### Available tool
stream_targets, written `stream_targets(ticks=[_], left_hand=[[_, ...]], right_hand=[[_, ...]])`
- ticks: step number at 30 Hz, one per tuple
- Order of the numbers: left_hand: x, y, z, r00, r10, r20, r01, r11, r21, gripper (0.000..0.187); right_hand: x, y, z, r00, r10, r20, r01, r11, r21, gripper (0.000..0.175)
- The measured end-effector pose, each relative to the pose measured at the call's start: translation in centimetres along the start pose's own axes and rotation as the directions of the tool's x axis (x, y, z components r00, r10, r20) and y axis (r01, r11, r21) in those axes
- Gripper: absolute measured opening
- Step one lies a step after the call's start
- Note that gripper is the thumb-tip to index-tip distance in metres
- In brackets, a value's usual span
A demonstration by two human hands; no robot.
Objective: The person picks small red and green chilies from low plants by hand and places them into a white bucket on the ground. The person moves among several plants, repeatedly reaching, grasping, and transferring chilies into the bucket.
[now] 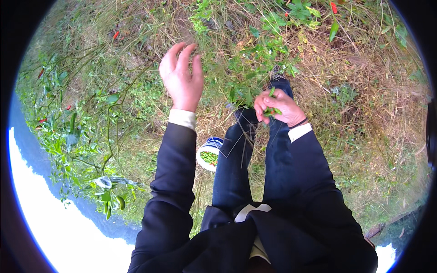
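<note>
My left hand point(182, 76) is raised over the dry grass with its fingers apart and loosely curled, and nothing shows in it. Several slim green chili peppers point(272, 112) with a bit of red stick out of my right hand point(283, 107), whose fingers are curled around them. That hand is in front of my lower leg, by a weedy green plant point(252, 90). Beside my leg on the left stands a white and blue bucket point(202, 164). Inside it lie many green and red chili peppers point(209, 157).
A branching chili plant point(109, 136) spreads on the left, bearing green peppers point(120, 202) and red ones point(116, 34). At the upper right, a red pepper point(334, 7) and a green pepper point(333, 30) hang near leaves. Dry stalks point(244, 134) cross my trouser leg. Matted grass point(358, 136) covers the ground.
</note>
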State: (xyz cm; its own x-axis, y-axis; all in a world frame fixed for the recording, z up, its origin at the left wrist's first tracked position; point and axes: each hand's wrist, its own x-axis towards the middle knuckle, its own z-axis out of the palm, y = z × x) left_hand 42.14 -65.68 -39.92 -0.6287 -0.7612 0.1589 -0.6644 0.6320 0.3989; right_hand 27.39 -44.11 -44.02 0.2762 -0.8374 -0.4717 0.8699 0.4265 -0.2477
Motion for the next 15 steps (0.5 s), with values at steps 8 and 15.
stream_targets(ticks=[8,15], left_hand=[[-0.6,6.6,10.1,0.504,-0.418,0.756,0.854,0.373,-0.363,0.014],[-2.2,5.5,11.6,0.469,-0.464,0.752,0.878,0.34,-0.337,0.015]], right_hand=[[-0.2,-6.6,-3.6,0.583,-0.432,-0.688,-0.022,0.838,-0.545,0.02],[3.4,-6.8,-7.3,0.681,-0.669,-0.298,-0.579,-0.243,-0.778,0.023]])
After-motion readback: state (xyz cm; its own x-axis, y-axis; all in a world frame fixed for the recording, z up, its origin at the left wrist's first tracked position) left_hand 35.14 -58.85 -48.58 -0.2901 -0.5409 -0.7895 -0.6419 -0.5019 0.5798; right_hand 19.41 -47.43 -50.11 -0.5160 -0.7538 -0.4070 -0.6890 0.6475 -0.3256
